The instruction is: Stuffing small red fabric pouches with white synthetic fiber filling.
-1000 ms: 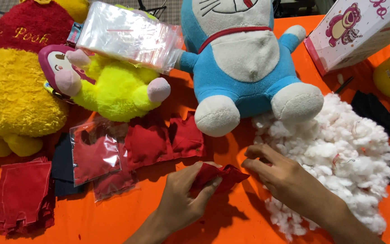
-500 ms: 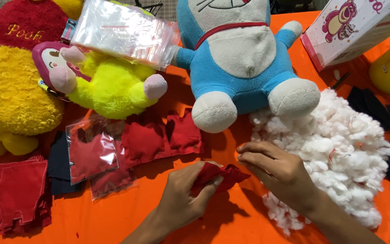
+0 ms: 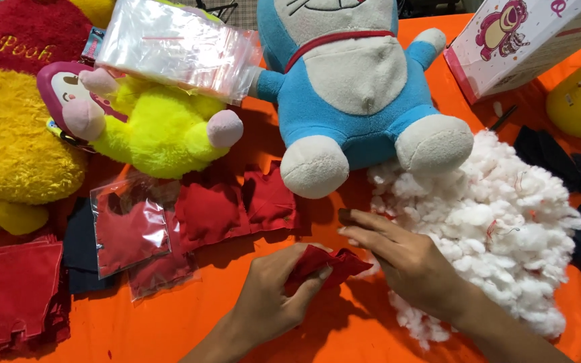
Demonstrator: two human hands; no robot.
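Orange cloth covers the table, with a blue plush toy at its far side. Just below that toy, the left hand pinches a small red fabric pouch (fingers closed on it). The right hand, fingers loosely spread, touches the pouch beside the white stuffing pile.

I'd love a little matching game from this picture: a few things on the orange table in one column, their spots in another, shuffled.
Things:
1. blue and white plush toy
2. white stuffing pile
3. stack of red cloth squares
4. small red cloth pouch

Places:
A. near left corner
B. in the left hand
C. top middle
D. under the right hand

Pairs: 1-C, 2-D, 3-A, 4-B
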